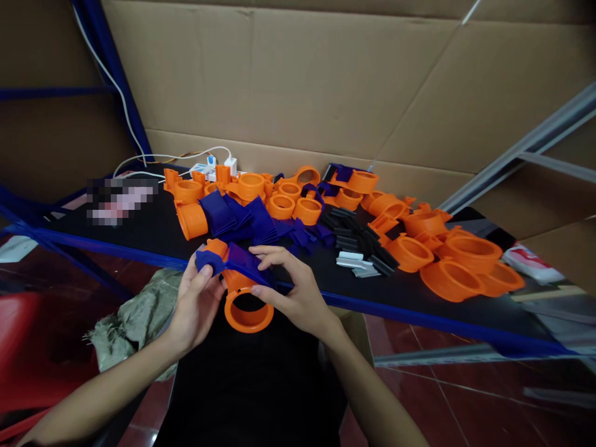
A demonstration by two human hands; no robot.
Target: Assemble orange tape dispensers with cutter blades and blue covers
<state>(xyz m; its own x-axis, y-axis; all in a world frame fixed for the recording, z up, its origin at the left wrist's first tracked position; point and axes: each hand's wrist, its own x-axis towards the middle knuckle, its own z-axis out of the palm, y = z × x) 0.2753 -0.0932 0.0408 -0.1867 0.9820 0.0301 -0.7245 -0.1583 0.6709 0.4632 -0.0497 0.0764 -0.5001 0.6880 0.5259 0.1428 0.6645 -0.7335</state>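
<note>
Orange ringed part (236,281), left fingers (201,280) and right fingers (278,256) holding it, frayed sack (142,316) below, contents hidden

Held orange ring (249,325) smooth plastic; blue piece (246,263) glossy, perhaps plastic; backing panel (298,81) matt cardboard.

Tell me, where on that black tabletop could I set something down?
Likely at the left, between the leftmost orange ring and the blue front rail. A narrower bare band runs at right front, between the silver strips, the big orange rings and that rail. The middle is crowded with purple pieces and black strips.
</note>
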